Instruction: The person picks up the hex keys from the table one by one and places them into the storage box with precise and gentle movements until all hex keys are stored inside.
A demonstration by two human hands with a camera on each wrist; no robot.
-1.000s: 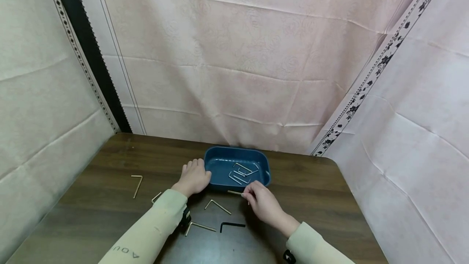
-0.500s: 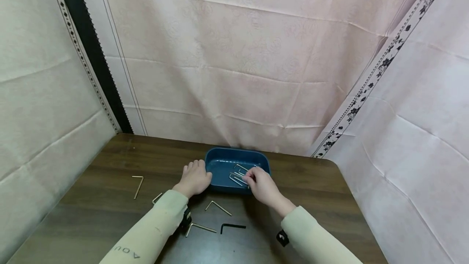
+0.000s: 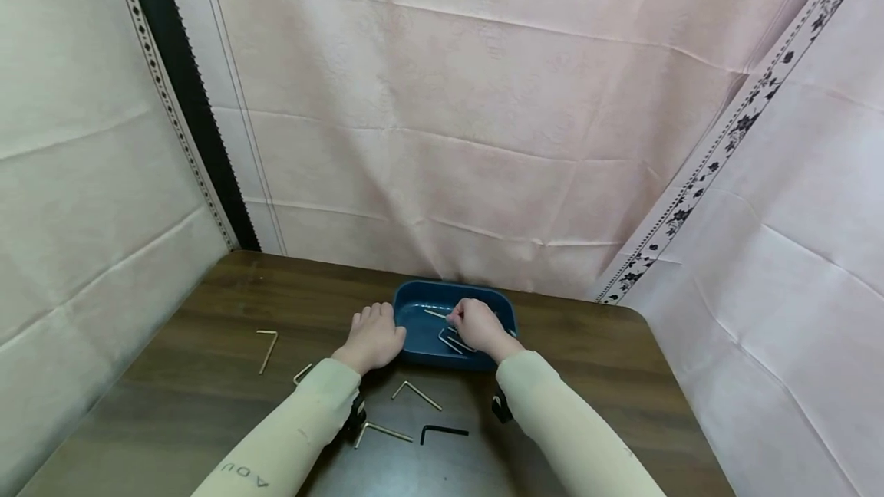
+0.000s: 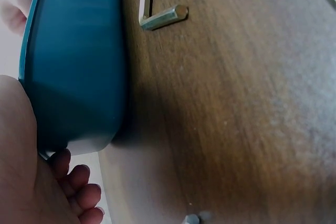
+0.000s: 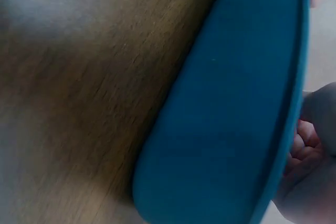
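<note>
A blue tray point(image 3: 442, 360) stands near the table's back edge with several metal hex keys point(image 3: 452, 343) in it. My left hand point(image 3: 373, 337) grips the tray's left end, thumb at the rim and fingers bent against the end wall in the left wrist view. Over the inside of the tray is my right hand point(image 3: 479, 325), pinching a brass-coloured hex key point(image 3: 435, 314) whose long arm points left. The rest of that key is hidden by the fingers. In the right wrist view the tray wall point(image 5: 220, 108) hides part of the right hand point(image 5: 315, 150).
In front of the tray lie a brass hex key point(image 3: 417, 395), another brass one point(image 3: 387, 431) and a black hex key point(image 3: 445, 429). Farther left are a brass key point(image 3: 268, 351) and one partly behind the left sleeve point(image 3: 302, 373). A cloth curtain point(image 3: 449, 136) hangs behind the table.
My right hand has carried the brass hex key from the table in front of the tray up and over into the tray. The left hand has stayed at the tray's left end.
</note>
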